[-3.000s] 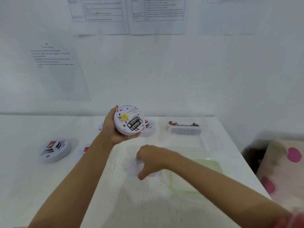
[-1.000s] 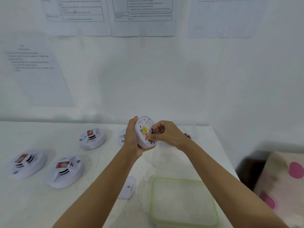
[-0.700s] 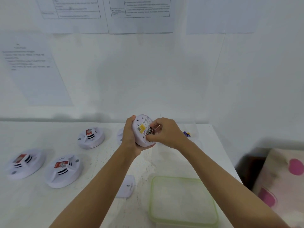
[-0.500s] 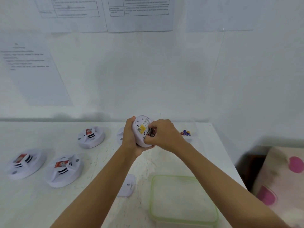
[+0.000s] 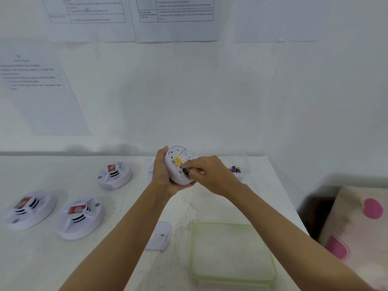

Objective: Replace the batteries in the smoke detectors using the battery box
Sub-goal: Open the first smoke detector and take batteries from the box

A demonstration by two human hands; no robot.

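left hand (image 5: 162,177) grips smoke detector (image 5: 175,164) on edge | right hand (image 5: 207,175) pinches battery (image 5: 186,172) at smoke detector's back | battery box (image 5: 244,175) just behind

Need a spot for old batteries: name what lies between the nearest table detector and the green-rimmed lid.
In the head view, a white cover lies between the detector and lid; the left forearm crosses above.

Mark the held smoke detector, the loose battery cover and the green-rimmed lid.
held smoke detector (image 5: 175,164), head view, back face.
battery cover (image 5: 160,236), head view, its middle.
green-rimmed lid (image 5: 232,252), head view, clear centre.
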